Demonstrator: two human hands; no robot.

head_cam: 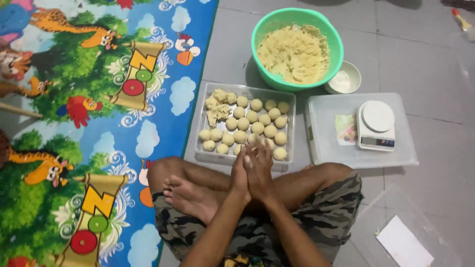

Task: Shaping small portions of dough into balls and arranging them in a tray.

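Note:
My left hand [239,174] and my right hand [259,170] are pressed palm to palm above my crossed legs, at the near edge of a clear tray [200,121]. Whatever lies between the palms is hidden. The tray holds several pale dough balls [257,127] in rows and a few rough dough lumps [217,106] at its far left. Beyond the tray stands a green bowl [297,20] heaped with crumbly pale dough [294,53].
A white kitchen scale [376,125] sits on a clear lid [326,143] to the right. A small white bowl [345,78] stands by the green bowl. Another clear container [430,232] with white paper lies at lower right. A colourful play mat [94,123] covers the floor at left.

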